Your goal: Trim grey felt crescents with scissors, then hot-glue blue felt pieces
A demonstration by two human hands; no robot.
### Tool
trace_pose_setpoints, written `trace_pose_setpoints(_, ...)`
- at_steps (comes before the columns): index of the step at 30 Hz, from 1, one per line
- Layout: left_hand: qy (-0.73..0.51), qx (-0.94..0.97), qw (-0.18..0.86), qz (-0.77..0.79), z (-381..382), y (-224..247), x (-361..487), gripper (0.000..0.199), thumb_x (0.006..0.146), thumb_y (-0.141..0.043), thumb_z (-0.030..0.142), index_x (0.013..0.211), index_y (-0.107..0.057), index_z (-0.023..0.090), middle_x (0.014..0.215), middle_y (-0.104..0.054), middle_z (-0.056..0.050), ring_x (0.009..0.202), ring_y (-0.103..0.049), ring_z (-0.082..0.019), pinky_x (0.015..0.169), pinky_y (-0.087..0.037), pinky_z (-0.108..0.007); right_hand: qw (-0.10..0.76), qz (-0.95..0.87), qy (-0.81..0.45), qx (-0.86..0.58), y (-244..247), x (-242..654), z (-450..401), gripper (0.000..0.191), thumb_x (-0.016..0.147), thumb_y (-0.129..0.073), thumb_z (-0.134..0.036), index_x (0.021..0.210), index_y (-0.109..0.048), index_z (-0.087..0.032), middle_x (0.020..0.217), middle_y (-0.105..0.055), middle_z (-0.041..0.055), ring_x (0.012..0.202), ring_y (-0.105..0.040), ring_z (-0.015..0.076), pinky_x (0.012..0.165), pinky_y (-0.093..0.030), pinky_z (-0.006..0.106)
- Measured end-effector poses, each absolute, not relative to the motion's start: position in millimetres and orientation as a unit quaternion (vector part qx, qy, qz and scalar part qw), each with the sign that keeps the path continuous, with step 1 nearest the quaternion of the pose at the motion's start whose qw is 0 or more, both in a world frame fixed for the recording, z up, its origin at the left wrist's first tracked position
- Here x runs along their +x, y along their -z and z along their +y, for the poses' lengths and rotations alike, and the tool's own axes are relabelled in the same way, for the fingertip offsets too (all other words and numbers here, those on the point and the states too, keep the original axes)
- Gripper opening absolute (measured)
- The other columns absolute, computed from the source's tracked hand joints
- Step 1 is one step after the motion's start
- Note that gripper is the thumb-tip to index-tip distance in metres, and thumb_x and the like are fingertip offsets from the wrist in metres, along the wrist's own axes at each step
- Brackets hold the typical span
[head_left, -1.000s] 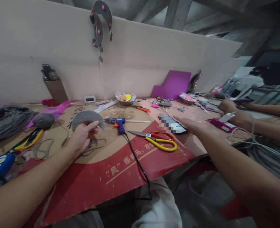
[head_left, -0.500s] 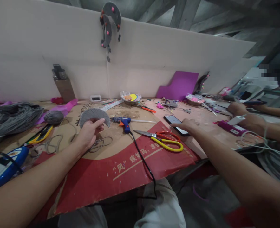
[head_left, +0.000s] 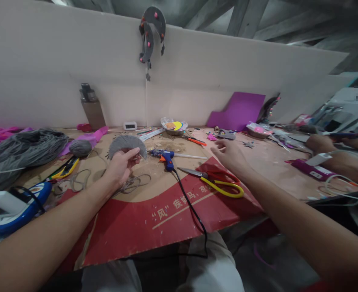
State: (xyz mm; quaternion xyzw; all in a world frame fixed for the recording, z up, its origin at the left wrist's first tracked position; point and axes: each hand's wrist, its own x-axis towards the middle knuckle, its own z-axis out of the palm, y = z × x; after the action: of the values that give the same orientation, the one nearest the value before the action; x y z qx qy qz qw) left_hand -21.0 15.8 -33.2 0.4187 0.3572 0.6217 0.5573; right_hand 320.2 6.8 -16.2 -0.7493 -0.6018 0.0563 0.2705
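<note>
Far left at 9 o'clock there's a loose heap of grey yarn [head_left: 20, 148], w/ a blue-and-white gadget [head_left: 17, 207] below it toward 8, a black cord looping over it. Next comes a small grey yarn ball [head_left: 80, 147], a yellow-handled cutter [head_left: 63, 169] just under it, and a dark water bottle [head_left: 92, 107] standing upright vs. the white partition at approx. 11. The person's left hand [head_left: 120, 166] is closed on a grey yarn-wrapped crescent [head_left: 127, 144], thumb across the front, fingers behind; the piece is held up off the cardboard sheet [head_left: 154, 211], arch upward, slightly left of centre. Loose grey strands [head_left: 133, 184] lie on the cardboard right below that hand. Straight up at 12 a similar grey crescent w/ pink dots [head_left: 151, 32] hangs on the partition. Just right of the held piece, a blue glue gun [head_left: 166, 158] lies on its side, black cord running down to 6. Then scissors w/ red and yellow handles [head_left: 218, 182], blades pointing left. The right hand [head_left: 229, 152] hovers above them, fingers spread wide, gripping nothing, near but not touching the handles. Behind at 1, a purple foam sheet [head_left: 238, 111] leans on the partition. Far right at 3, another person's forearms [head_left: 333, 152] rest on the table by a magenta device [head_left: 308, 170] and white cable.
</note>
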Motion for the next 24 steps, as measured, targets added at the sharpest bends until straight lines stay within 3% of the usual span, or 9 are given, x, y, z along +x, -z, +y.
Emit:
trace_pose_setpoints(2, -0.627, 0.410, 0.560, 0.353, 16, 31, -23, 0.025, 0.057, -0.081, 0.021, 0.075, -0.064, 0.014, 0.068, -0.063, 0.000, 0.058, -0.055, -0.011, 0.054, -0.041, -0.024, 0.260, -0.693, -0.072, -0.669, 6, 293, -6, 0.024, 0.089, -0.047, -0.037, 0.096, -0.064, -0.022, 0.087, -0.068, 0.0047, 0.075, -0.062, 0.0183, 0.070, -0.046, 0.028)
trace_pose_setpoints(4, -0.633, 0.400, 0.563, 0.349, 16, 30, -24, 0.024, 0.057, -0.080, 0.020, 0.075, -0.064, 0.014, 0.067, -0.063, -0.001, 0.057, -0.055, -0.011, 0.054, -0.041, -0.024, 0.193, -0.751, -0.061, -0.629, 4, 279, -24, 0.026, 0.091, -0.045, -0.040, 0.086, -0.065, -0.024, 0.070, -0.064, 0.0014, 0.064, -0.058, 0.0174, 0.060, -0.042, 0.028)
trace_pose_setpoints(5, -0.635, 0.398, 0.564, 0.347, 16, 29, -25, 0.023, 0.057, -0.079, 0.019, 0.074, -0.064, 0.014, 0.066, -0.063, -0.001, 0.057, -0.055, -0.011, 0.054, -0.041, -0.024, 0.165, -0.773, -0.040, -0.612, 7, 277, -33, 0.028, 0.092, -0.044, -0.040, 0.085, -0.065, -0.024, 0.070, -0.064, 0.0016, 0.064, -0.058, 0.0175, 0.060, -0.041, 0.028)
trace_pose_setpoints(8, -0.629, 0.408, 0.566, 0.343, 15, 29, -25, 0.021, 0.058, -0.078, 0.020, 0.070, -0.063, 0.013, 0.064, -0.061, -0.001, 0.057, -0.055, -0.010, 0.055, -0.041, -0.024, 0.106, -0.821, 0.091, -0.553, 26, 286, -56, 0.028, 0.094, -0.043, -0.031, 0.094, -0.067, -0.018, 0.093, -0.068, 0.0100, 0.088, -0.061, 0.0235, 0.078, -0.045, 0.034)
trace_pose_setpoints(10, -0.626, 0.412, 0.565, 0.345, 14, 28, -24, 0.021, 0.058, -0.078, 0.020, 0.069, -0.062, 0.012, 0.063, -0.061, -0.001, 0.057, -0.055, -0.010, 0.055, -0.041, -0.024, 0.040, -0.843, 0.167, -0.510, 40, 298, -66, 0.027, 0.092, -0.044, -0.021, 0.094, -0.069, -0.014, 0.094, -0.067, 0.0141, 0.088, -0.060, 0.0267, 0.080, -0.045, 0.039)
trace_pose_setpoints(13, -0.628, 0.408, 0.561, 0.353, 13, 28, -23, 0.020, 0.057, -0.076, 0.019, 0.068, -0.062, 0.012, 0.063, -0.061, -0.001, 0.058, -0.055, -0.011, 0.056, -0.041, -0.024, -0.017, -0.873, 0.232, -0.429, 53, 315, -72, 0.033, 0.088, -0.043, -0.011, 0.107, -0.070, -0.015, 0.113, -0.067, 0.0154, 0.100, -0.058, 0.0313, 0.089, -0.043, 0.049)
trace_pose_setpoints(17, -0.633, 0.408, 0.555, 0.353, 14, 30, -23, 0.018, 0.059, -0.075, 0.019, 0.067, -0.062, 0.012, 0.062, -0.060, -0.002, 0.059, -0.055, -0.011, 0.056, -0.041, -0.024, 0.003, -0.891, 0.185, -0.414, 56, 333, -67, 0.043, 0.088, -0.041, -0.010, 0.120, -0.066, -0.023, 0.125, -0.063, 0.0111, 0.109, -0.056, 0.0294, 0.095, -0.043, 0.048)
trace_pose_setpoints(24, -0.623, 0.424, 0.550, 0.361, 18, 35, -24, 0.019, 0.059, -0.077, 0.021, 0.066, -0.062, 0.012, 0.061, -0.060, -0.002, 0.057, -0.054, -0.011, 0.056, -0.042, -0.023, 0.033, -0.846, 0.083, -0.525, 62, 345, -47, 0.041, 0.088, -0.049, -0.021, 0.125, -0.061, -0.014, 0.108, -0.067, 0.0161, 0.097, -0.065, 0.0245, 0.085, -0.051, 0.035)
